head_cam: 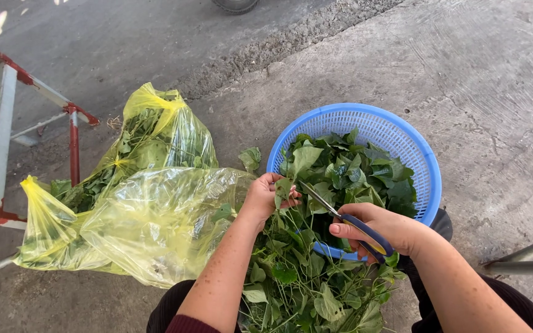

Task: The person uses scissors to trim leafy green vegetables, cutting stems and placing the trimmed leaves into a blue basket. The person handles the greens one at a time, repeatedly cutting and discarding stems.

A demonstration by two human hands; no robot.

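The left hand [265, 196] pinches a green leaf [283, 187] on its stalk just beside the rim of a round blue plastic basket [402, 145], which is part filled with cut green leaves [353, 172]. The right hand [382, 229] grips blue-and-yellow-handled scissors [347, 221], blades open and pointing toward the pinched leaf. A heap of leafy green stems [303, 283] lies across the person's lap. To the left, a crumpled yellow plastic bag [155, 222] holding more greens rests on the grey concrete floor [495, 80], near a red-and-white metal frame [7, 123].
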